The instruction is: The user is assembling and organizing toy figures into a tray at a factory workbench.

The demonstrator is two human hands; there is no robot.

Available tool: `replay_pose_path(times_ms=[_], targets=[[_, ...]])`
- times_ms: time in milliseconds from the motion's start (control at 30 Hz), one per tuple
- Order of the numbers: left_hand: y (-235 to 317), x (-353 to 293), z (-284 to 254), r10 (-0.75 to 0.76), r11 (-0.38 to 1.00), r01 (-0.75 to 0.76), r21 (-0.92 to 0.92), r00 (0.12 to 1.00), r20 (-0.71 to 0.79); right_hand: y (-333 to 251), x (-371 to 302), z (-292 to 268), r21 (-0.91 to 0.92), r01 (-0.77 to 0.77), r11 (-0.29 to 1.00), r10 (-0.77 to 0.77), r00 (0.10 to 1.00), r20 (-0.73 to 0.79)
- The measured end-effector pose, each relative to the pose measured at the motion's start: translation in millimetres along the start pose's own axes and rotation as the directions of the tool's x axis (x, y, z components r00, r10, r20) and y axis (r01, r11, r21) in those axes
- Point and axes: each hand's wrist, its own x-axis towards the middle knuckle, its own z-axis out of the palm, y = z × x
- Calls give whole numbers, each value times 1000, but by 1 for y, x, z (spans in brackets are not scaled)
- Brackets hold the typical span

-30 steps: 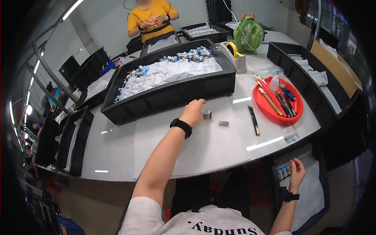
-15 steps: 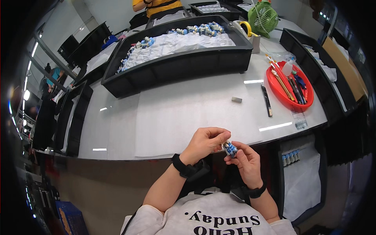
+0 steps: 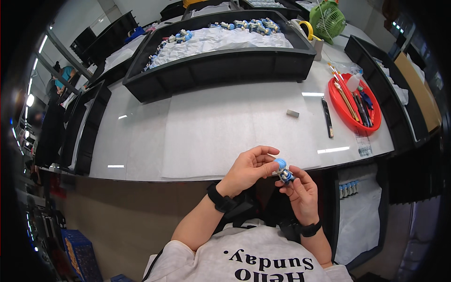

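Note:
A small figurine (image 3: pixel 285 176) with a round light-blue head and a blue-and-white body is held just past the table's near edge. The thumb and fingers of my right hand (image 3: pixel 304 193) pinch its lower body. My left hand (image 3: pixel 250 170) is at its head from the other side, thumb against it and the index finger stretched above; part of its contact is hidden. Beyond my hands, a white sheet (image 3: pixel 225 127) covers the tabletop, with a small grey block (image 3: pixel 292 113) on it.
A large black tray (image 3: pixel 221 70) of similar figurines on white cloth stands at the back. To the right lie a black pen-like tool (image 3: pixel 327 117) and a red basin (image 3: pixel 340 110) of brushes and pens. A lower tray (image 3: pixel 359 225) by my right side holds several figurines. A green fan (image 3: pixel 327 21) stands far right.
The figurine's light-blue head now shows, where my left fingers covered its top before. My left fingers have spread somewhat. The whole view has shifted slightly.

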Motion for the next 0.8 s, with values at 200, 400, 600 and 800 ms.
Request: replay_pose_path(times_ms=[200, 400, 600, 800], targets=[[-6, 2, -5, -49, 998, 51, -34, 997, 58, 1, -2, 6, -313, 328, 891, -346, 938, -3], [-7, 1, -3, 29, 998, -31, 46, 999, 41, 8, -2, 11, -441, 372, 817, -414, 910, 0], [-12, 4, 1, -17, 996, 18, -86, 1000, 17, 4, -1, 10, -369, 388, 845, -439, 896, -63], [-20, 3, 5, -106, 985, 110, -135, 994, 38, 4, 2, 14, -369, 407, 836, -444, 896, -16]])
